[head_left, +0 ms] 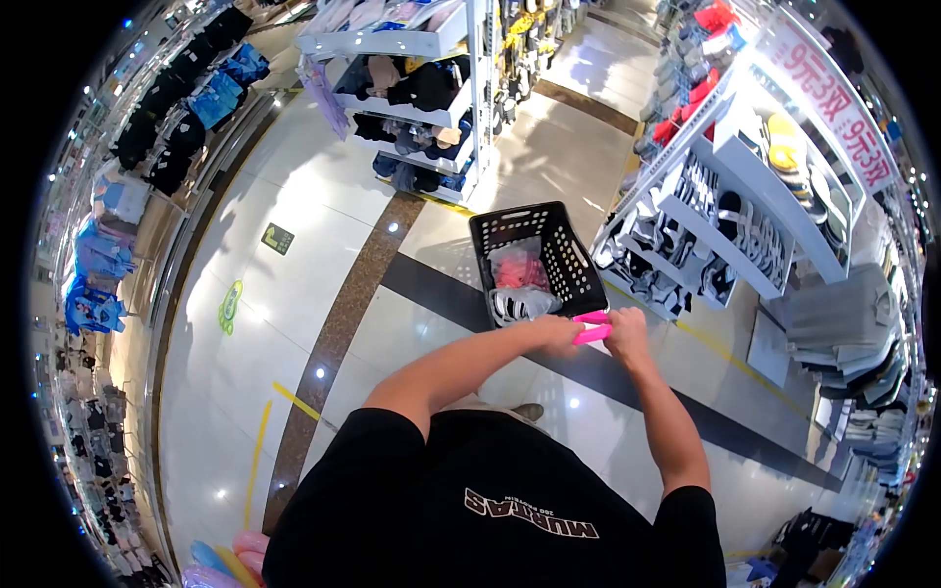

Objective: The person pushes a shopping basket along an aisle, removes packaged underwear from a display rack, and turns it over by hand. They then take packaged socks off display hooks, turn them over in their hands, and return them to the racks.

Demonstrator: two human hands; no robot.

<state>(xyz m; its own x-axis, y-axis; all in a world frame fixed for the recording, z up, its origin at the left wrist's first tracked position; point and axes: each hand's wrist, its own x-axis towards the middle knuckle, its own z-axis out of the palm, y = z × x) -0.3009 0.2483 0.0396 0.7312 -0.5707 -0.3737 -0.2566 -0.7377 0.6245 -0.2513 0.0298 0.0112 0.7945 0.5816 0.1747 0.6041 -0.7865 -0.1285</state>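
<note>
A black perforated shopping basket (571, 257) is in front of me, tilted a little in view. Inside lie a clear bag with something pinkish red (520, 269) and a clear bag with grey and white striped items (520, 305). Its bright pink handle (592, 335) spans the gap between my hands. My left hand (559, 333) is closed at the handle's left end, slightly blurred. Around the right end my right hand (625, 332) has its fingers wrapped. Whether the basket rests on the floor, I cannot tell.
A white rack (412, 108) with folded clothing stands ahead. To the right is a slanted shelf unit (720, 230) of socks and slippers. Grey garments (843, 309) hang beyond it. Clothes line the left wall, and balloon-like shapes (230, 563) show at lower left.
</note>
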